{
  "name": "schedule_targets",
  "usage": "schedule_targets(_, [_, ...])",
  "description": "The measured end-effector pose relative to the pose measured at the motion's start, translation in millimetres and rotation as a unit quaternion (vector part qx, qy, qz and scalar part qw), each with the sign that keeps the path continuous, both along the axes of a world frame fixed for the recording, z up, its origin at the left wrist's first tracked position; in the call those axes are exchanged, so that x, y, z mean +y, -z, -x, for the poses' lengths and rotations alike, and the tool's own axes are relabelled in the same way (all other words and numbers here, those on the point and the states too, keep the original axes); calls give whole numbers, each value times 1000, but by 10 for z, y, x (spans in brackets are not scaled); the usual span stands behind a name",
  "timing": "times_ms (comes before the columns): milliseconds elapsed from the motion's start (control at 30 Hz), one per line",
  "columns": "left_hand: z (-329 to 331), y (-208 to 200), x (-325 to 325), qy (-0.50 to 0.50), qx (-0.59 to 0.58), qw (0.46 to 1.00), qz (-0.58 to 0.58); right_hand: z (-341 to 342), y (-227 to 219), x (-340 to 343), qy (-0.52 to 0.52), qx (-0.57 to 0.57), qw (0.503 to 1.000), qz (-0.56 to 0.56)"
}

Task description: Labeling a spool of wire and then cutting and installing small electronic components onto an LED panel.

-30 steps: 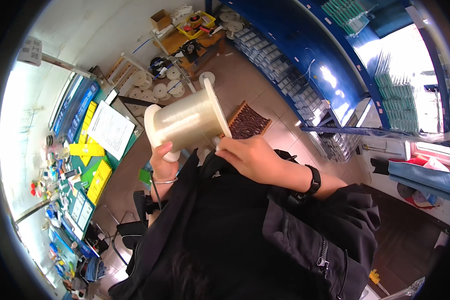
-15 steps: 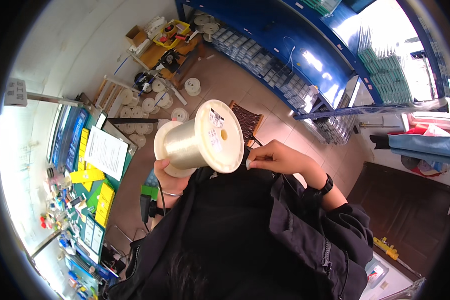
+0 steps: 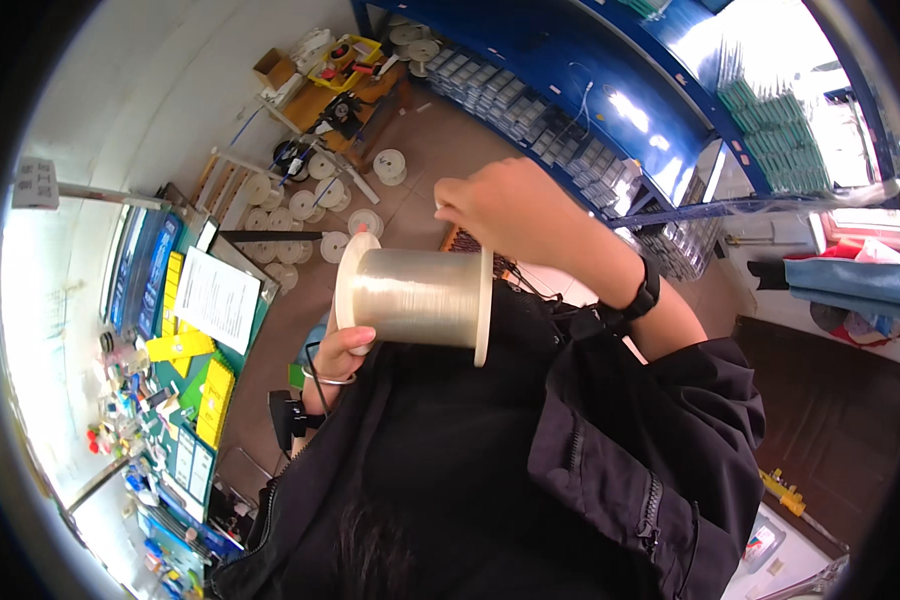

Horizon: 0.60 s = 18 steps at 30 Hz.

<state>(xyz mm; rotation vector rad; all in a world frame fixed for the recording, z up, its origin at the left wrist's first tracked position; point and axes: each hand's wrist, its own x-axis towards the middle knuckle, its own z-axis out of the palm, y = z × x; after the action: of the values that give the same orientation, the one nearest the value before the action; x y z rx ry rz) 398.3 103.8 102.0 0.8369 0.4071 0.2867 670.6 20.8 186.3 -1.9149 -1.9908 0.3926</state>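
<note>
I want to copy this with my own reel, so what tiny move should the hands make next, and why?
Perhaps carry the right hand gently over the spool. Its fingertips look pinched together, above the wound clear line in the picture, as if holding a strand, though I can't see one. The left hand grips the left rim, so the spool seems steady enough.

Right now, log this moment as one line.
left hand: holding pale spool at left flange | right hand: fingers curled near spool, contents unclear

Cardboard box [image 3: 274, 69] near yellow bin [image 3: 370, 46] on wooden table [image 3: 375, 104]; blue shelving [image 3: 520, 45]; white paper sheet [image 3: 216, 300].
</note>
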Motion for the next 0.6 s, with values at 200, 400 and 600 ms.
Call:
schedule_targets(200, [-59,-91,-151,-181,-2,983,-17,514,-115,-184,-27,-53,989,-137])
schedule_targets(400, [97,148,-197,-297,18,953,65,676,-6,-451,-57,107,980,-155])
schedule_targets(600, [174,101,-217,-299,-41,947,106,647,191,-531,28,284,948,-139])
